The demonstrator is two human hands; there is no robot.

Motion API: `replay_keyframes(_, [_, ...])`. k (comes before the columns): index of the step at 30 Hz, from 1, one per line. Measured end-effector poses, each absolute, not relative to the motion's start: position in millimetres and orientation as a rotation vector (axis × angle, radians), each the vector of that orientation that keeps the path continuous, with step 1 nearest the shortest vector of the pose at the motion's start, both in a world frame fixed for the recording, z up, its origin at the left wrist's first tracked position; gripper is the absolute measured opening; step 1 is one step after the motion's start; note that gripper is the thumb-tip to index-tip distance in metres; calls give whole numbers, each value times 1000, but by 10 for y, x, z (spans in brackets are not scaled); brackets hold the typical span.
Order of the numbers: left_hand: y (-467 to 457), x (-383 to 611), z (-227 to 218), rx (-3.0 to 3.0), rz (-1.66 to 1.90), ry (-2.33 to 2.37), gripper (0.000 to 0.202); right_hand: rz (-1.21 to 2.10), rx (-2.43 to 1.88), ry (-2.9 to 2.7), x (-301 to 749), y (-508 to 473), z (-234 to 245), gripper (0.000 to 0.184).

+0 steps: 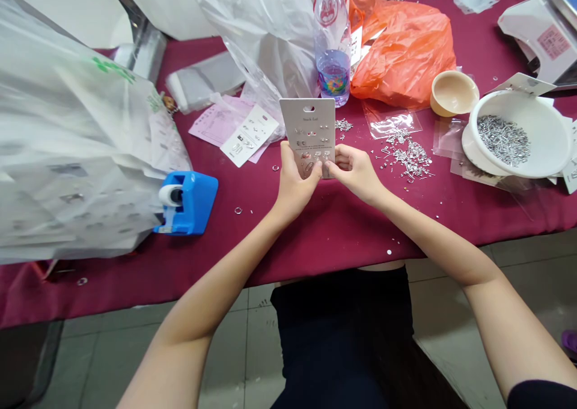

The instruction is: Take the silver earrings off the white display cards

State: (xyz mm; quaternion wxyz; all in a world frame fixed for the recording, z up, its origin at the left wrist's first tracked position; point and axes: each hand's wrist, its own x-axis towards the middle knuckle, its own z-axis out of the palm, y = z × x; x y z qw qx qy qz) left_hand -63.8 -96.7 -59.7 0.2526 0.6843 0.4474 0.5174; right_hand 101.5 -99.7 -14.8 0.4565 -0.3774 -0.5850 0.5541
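One earring card (307, 130) is grasped by the left grip (295, 181) and right grip (356, 172), silver findings (408, 160) scattered just beyond the right grip.

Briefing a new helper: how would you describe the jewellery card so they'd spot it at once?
On the maroon tablecloth, find the water bottle. Just in front of it, a pale grey card stands upright between the left hand and right hand. Unlike the loose papers nearby, it has a hanging hole and rows of small jewellery.

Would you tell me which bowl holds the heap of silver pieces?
The large white bowl, far right; the smaller beige bowl beside it holds none.
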Motion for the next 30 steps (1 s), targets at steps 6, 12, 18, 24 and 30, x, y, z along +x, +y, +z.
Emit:
replay_keyframes(6, [-978, -650, -591, 1899, 1375, 1233, 55, 1364, -981, -1466, 1021, -993, -163, 16])
replay_keyframes(12, [-928, -707, -586, 1912, 1353, 1135, 51, 1337, -964, -1489, 1059, -948, -126, 24])
replay_keyframes(18, [-731, -567, -424, 1969, 1341, 1157, 32, 1067, -984, -1483, 1467, -790, 284, 42])
replay_keyframes(24, [-525, 258, -185, 2478, 509, 1239, 17, 909, -954, -1369, 1872, -687, 437, 38])
replay_keyframes(30, [-465, 532, -76, 2522, 126, 1469, 27, 967, -921, -1344, 1958, -624, 389, 43])
